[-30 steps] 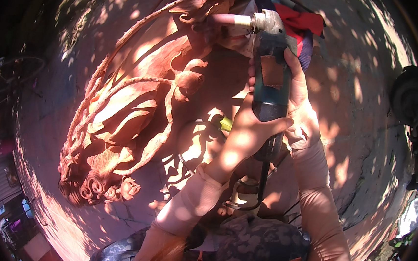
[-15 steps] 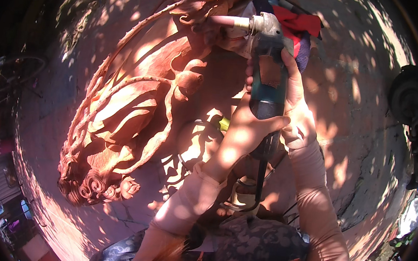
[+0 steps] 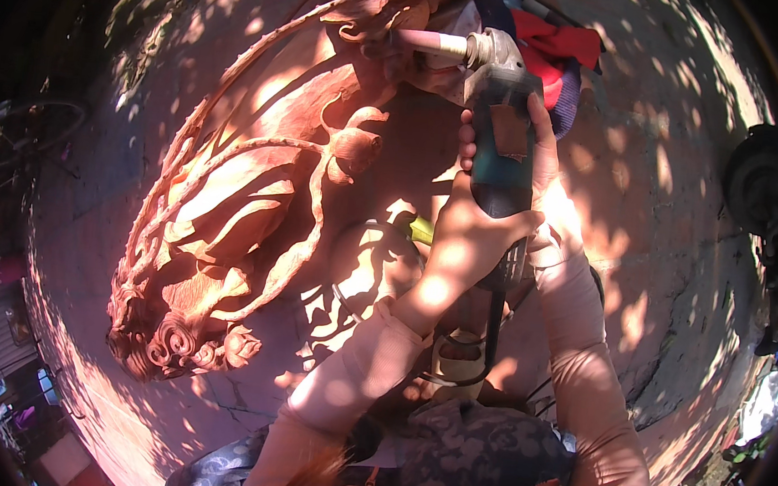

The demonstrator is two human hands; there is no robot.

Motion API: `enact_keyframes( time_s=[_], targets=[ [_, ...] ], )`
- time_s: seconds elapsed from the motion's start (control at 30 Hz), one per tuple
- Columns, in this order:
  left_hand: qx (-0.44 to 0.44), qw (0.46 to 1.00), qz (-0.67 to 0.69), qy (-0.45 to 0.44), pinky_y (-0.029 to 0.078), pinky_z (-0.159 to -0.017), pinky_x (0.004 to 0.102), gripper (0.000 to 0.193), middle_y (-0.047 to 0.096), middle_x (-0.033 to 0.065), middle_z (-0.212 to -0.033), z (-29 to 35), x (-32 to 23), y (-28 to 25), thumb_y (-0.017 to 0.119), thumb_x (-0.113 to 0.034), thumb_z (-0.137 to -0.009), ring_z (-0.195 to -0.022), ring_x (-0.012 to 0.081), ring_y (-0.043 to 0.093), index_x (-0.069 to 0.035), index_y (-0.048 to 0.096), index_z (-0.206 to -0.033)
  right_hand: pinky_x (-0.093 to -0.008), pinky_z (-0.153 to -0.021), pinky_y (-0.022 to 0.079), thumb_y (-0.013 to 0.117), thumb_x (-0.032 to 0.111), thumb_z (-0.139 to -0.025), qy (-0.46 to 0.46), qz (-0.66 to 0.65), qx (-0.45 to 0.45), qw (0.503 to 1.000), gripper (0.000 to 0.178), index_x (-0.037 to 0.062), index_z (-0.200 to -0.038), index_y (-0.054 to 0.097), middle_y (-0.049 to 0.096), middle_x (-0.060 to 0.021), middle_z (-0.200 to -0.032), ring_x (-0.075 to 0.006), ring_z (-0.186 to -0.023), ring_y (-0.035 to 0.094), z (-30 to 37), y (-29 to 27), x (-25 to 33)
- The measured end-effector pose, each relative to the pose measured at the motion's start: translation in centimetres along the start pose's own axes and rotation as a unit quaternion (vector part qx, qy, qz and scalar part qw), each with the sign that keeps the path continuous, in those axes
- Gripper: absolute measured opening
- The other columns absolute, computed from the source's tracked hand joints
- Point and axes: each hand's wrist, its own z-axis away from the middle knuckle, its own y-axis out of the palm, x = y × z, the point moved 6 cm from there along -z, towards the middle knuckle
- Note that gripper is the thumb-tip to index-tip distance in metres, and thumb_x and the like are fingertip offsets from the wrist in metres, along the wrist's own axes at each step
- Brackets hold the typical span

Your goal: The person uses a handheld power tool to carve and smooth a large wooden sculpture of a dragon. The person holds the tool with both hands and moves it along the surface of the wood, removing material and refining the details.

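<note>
A dark green and black angle grinder lies between my two hands, its metal head at the far end. From that head a pale, reddish-tipped cylindrical attachment points left, its tip at the far right part of a carved reddish-brown wood piece. My left hand is wrapped round the grinder's rear body. Farther forward, my right hand grips its right side, with some fingers showing at the left edge. Curling stems, a bud and rosettes stand out on the carving. Whether the tip touches the wood I cannot tell.
Red and dark blue cloth lies just beyond the grinder head. The black power cord runs back toward my lap. A dark wheel-shaped object stands at the far right, a bicycle wheel at the left. Sun patches dapple the paving.
The grinder has shifted slightly, its rear end and cord swinging a little to the right, and both hands have moved with it. The carving has stayed in place.
</note>
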Motion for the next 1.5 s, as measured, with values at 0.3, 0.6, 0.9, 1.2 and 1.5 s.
enact_keyframes(
  time_s=[0.3,0.6,0.9,1.2,1.5],
  targets=[
    [0.013,0.998,0.038,-0.042,0.053,-0.081,0.0335,0.06,0.062,0.0182,-0.104,-1.6,0.2,1.7,0.074,-0.014,-0.07,-0.094,0.0252,0.066,0.007,0.044,-0.117,-0.0434,-0.077,0.057,0.057,0.07,-0.082,0.017,0.012,0.033,0.999,0.086,-0.0083,-0.117,0.057,0.066,-0.0202,-0.098,-0.0296,-0.085,0.067,-0.3,0.0,2.2],
    [-0.06,0.995,0.068,0.03,0.056,-0.077,0.0305,0.058,0.064,0.0148,-0.102,-1.0,1.2,2.3,0.074,-0.009,-0.075,-0.088,0.02,0.068,0.007,0.044,-0.122,-0.0419,-0.075,0.057,0.056,0.069,-0.083,0.046,0.031,0.017,0.998,0.084,-0.0077,-0.116,0.058,0.065,-0.0199,-0.096,-0.0281,-0.082,0.067,-0.1,-0.6,1.7],
    [-0.04,0.998,0.057,-0.003,0.056,-0.082,0.0307,0.067,0.062,0.016,-0.109,-1.5,1.7,2.7,0.074,-0.007,-0.074,-0.096,0.0208,0.067,0.007,0.037,-0.128,-0.041,-0.074,0.057,0.055,0.07,-0.083,0.032,0.057,0.004,0.998,0.085,-0.0079,-0.117,0.057,0.066,-0.0192,-0.097,-0.0279,-0.08,0.067,0.0,-1.0,2.2],
    [-0.063,0.995,-0.074,-0.023,0.055,-0.082,0.0301,0.068,0.061,0.0158,-0.109,-2.2,0.2,2.6,0.074,-0.009,-0.075,-0.098,0.0209,0.066,0.007,0.036,-0.128,-0.0424,-0.076,0.057,0.055,0.069,-0.084,0.021,0.03,0.034,0.999,0.085,-0.0086,-0.118,0.056,0.066,-0.0198,-0.099,-0.029,-0.083,0.067,-0.4,-1.1,3.2],
    [-0.034,0.987,0.144,0.066,0.055,-0.084,0.0312,0.065,0.062,0.0153,-0.107,-0.7,0.8,2.9,0.078,-0.01,-0.074,-0.097,0.0191,0.066,0.006,0.041,-0.125,-0.0412,-0.073,0.058,0.056,0.066,-0.085,0.049,0.056,0.013,0.997,0.08,-0.0073,-0.118,0.057,0.066,-0.0203,-0.096,-0.0295,-0.079,0.068,0.3,0.4,1.9]
  ],
)
